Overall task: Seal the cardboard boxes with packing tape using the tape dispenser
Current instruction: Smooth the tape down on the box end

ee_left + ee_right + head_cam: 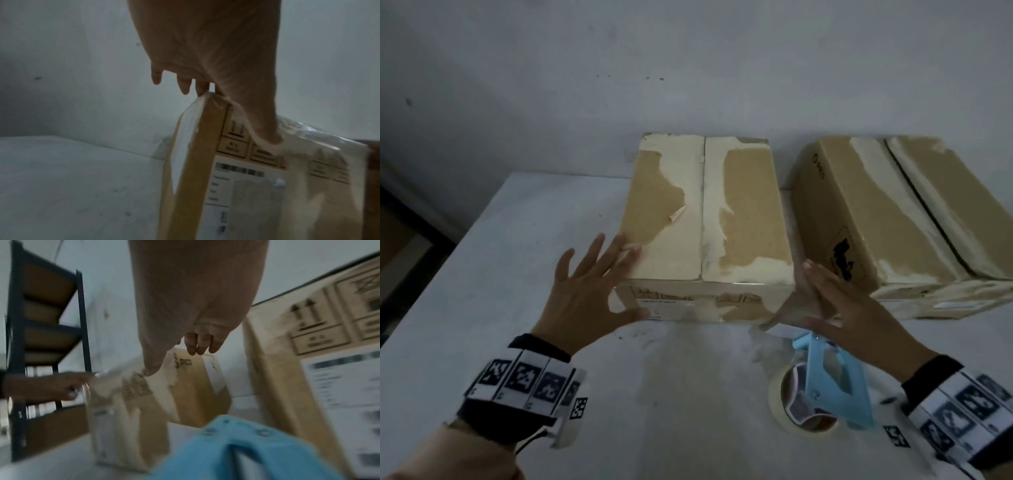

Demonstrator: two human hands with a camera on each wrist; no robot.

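Observation:
A cardboard box (705,212) with torn, pale patches on its closed top flaps stands mid-table. My left hand (589,284) is spread at its near left corner, fingertips on the top edge and thumb on the front face. In the left wrist view the thumb (265,129) presses the box's labelled front (257,186). My right hand (839,298) has straight fingers at the near right corner, in the gap beside a second box (893,212). A blue tape dispenser (828,380) with a tape roll lies on the table under my right wrist and also shows in the right wrist view (236,451). Neither hand holds anything.
Both boxes stand on a white table (482,308) against a grey wall (688,68). The table's left edge drops to a dark floor. In the right wrist view a dark metal shelf rack (47,337) stands beyond the table's left side.

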